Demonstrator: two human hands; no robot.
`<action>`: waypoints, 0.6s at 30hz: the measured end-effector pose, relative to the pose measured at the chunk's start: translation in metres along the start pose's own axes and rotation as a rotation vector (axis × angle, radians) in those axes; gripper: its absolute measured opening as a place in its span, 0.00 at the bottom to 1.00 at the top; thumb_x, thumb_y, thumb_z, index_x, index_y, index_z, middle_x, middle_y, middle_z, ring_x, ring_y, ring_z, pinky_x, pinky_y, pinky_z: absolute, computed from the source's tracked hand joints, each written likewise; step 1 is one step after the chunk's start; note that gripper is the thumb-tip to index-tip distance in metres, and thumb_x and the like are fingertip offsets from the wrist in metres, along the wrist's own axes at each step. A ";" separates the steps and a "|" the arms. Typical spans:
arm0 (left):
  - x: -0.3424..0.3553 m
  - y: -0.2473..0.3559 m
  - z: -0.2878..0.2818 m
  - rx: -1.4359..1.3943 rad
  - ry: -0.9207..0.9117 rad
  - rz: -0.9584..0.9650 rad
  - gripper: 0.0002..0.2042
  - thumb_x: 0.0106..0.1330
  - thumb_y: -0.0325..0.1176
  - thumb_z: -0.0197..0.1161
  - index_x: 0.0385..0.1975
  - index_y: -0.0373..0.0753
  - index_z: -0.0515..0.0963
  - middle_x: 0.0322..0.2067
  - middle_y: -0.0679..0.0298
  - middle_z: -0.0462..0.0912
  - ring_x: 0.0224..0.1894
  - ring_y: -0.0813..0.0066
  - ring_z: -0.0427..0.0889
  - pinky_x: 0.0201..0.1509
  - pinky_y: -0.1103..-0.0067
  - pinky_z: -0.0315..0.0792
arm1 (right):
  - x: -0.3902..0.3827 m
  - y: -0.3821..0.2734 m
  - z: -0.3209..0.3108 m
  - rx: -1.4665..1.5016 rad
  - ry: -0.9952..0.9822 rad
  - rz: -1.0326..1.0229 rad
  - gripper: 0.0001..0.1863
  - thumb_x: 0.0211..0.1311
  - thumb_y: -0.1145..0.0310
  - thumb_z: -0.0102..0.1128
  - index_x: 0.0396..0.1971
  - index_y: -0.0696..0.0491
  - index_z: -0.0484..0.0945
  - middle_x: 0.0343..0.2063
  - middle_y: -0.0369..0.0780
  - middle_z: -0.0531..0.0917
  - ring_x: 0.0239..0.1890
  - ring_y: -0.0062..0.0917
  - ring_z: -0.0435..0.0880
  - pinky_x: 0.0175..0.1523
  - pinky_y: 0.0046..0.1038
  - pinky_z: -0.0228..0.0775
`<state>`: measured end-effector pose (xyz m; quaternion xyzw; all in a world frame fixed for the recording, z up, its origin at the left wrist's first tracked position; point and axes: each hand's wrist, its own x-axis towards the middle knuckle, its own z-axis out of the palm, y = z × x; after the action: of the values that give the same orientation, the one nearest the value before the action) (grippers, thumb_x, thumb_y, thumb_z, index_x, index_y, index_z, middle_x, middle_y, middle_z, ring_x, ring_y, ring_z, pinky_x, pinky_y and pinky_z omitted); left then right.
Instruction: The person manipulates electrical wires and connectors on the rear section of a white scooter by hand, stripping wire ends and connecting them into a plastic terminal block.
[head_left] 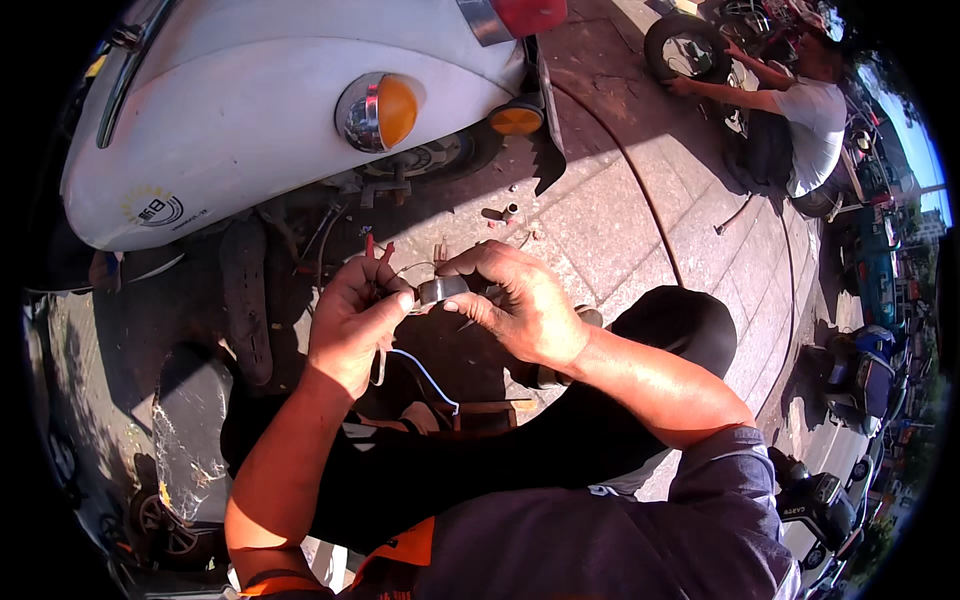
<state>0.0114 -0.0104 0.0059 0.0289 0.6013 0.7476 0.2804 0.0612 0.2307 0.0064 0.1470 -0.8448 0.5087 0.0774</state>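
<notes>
In front of my knees, my right hand point(515, 310) pinches a small, dark, shiny cylinder point(437, 290) that looks like a roll of electrical tape, its thumb below and fingers above. My left hand point(352, 312) is closed close beside the roll, thumb against fingers; what it pinches is mostly hidden. Two red tips, like tool handles point(376, 247), show just beyond the left fingers; whether that hand holds them I cannot tell. A thin wire point(415, 266) arcs between the hands. Below the left hand, a pale blue cable point(428, 372) curves down.
A white scooter point(270, 110) with an orange turn signal point(397, 112) stands ahead on the left. A small metal cylinder point(510, 211) lies on the paving. A hose point(640, 190) crosses the ground. At the far right, another person point(800, 120) handles a wheel point(688, 48).
</notes>
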 end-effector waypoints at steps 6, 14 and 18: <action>-0.001 -0.006 -0.005 -0.010 0.061 0.056 0.07 0.70 0.30 0.67 0.42 0.38 0.76 0.29 0.70 0.78 0.24 0.87 0.72 0.28 0.87 0.66 | 0.001 -0.006 0.007 0.258 -0.034 0.231 0.18 0.77 0.61 0.69 0.55 0.58 0.82 0.43 0.46 0.89 0.47 0.33 0.90 0.54 0.36 0.82; -0.003 -0.009 -0.010 -0.024 0.004 0.013 0.09 0.73 0.30 0.68 0.47 0.38 0.78 0.32 0.70 0.79 0.31 0.84 0.78 0.37 0.82 0.76 | -0.005 -0.022 0.014 0.786 -0.148 0.639 0.11 0.84 0.67 0.58 0.53 0.60 0.80 0.42 0.36 0.83 0.38 0.19 0.85 0.46 0.24 0.80; -0.009 -0.005 -0.007 -0.046 -0.015 0.026 0.15 0.70 0.29 0.68 0.54 0.37 0.77 0.39 0.66 0.81 0.33 0.83 0.79 0.39 0.80 0.77 | -0.005 -0.014 0.018 0.814 -0.170 0.703 0.11 0.84 0.65 0.58 0.54 0.56 0.80 0.42 0.36 0.85 0.38 0.17 0.84 0.45 0.22 0.79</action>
<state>0.0185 -0.0198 0.0025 0.0360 0.5813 0.7646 0.2758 0.0711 0.2099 0.0079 -0.0853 -0.5811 0.7762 -0.2292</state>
